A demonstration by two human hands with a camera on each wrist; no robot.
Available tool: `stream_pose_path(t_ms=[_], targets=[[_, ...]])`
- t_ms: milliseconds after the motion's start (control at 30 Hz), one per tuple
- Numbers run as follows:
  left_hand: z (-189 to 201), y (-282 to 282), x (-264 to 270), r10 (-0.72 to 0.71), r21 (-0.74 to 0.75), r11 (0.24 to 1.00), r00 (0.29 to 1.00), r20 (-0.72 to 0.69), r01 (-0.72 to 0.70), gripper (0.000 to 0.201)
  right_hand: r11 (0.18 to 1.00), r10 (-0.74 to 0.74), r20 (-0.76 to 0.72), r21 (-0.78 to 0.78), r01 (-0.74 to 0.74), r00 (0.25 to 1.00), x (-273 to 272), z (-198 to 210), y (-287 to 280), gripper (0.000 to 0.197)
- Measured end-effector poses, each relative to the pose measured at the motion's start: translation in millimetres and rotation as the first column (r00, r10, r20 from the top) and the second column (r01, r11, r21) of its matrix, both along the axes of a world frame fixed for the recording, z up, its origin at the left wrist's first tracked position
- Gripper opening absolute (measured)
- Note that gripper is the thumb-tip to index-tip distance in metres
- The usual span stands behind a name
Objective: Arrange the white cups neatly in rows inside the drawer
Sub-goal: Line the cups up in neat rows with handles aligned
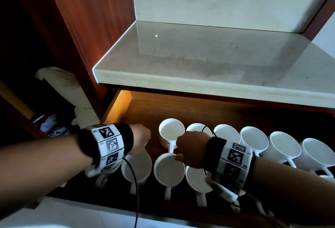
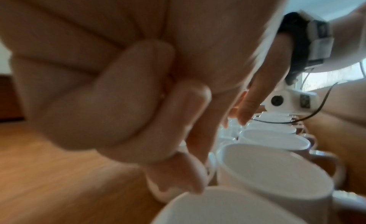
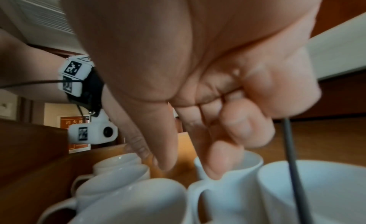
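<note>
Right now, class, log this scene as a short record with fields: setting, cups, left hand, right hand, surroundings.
setting: open wooden drawer under a pale stone counter
cups: white cups upright in two rows, handles toward the person
left hand: left hand over the drawer's left end, fingers curled, holding nothing
right hand: right hand reaching down among the cups; actual grip unclear
surroundings: crumpled white cloth left of the drawer

Your open wooden drawer (image 1: 141, 109) carries the white cups (image 1: 282, 146) directly on its floor, upright and in two rows. The far row runs rightward from beyond your right hand (image 1: 192, 148); the near row stands beneath both wrists, handles toward you.
</note>
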State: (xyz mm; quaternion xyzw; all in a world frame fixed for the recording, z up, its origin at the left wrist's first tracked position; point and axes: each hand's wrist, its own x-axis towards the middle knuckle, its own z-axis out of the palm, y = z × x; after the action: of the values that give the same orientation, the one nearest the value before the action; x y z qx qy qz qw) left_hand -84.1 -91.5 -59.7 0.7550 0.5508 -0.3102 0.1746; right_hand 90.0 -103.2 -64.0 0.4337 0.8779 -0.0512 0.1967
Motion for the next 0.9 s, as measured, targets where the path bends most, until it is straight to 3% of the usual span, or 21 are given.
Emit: stream_pose_path(t_ms=[233,533,733,900], targets=[[-13,-6,-14,-0.02,-0.083,0.996,0.992,-0.125,0.009,0.036,0.998,0.011,0.107,-0.058,-0.004,0.994,-25,-31,2,0.04],[-20,-6,-1,-0.107,-0.04,0.994,0.978,-0.179,0.101,0.034,0.992,0.082,0.152,-0.109,-0.066,0.985,-26,-32,10,0.039],[-22,-3,-6,-0.082,-0.034,0.996,0.981,-0.177,0.077,0.037,0.991,0.059,0.089,-0.125,-0.048,0.994,-23,-29,9,0.042],[-17,5,-17,-0.001,0.0,1.0,0.997,-0.072,0.001,0.047,0.991,-0.022,-0.022,-0.13,0.019,1.0,-7,-20,18,0.035]])
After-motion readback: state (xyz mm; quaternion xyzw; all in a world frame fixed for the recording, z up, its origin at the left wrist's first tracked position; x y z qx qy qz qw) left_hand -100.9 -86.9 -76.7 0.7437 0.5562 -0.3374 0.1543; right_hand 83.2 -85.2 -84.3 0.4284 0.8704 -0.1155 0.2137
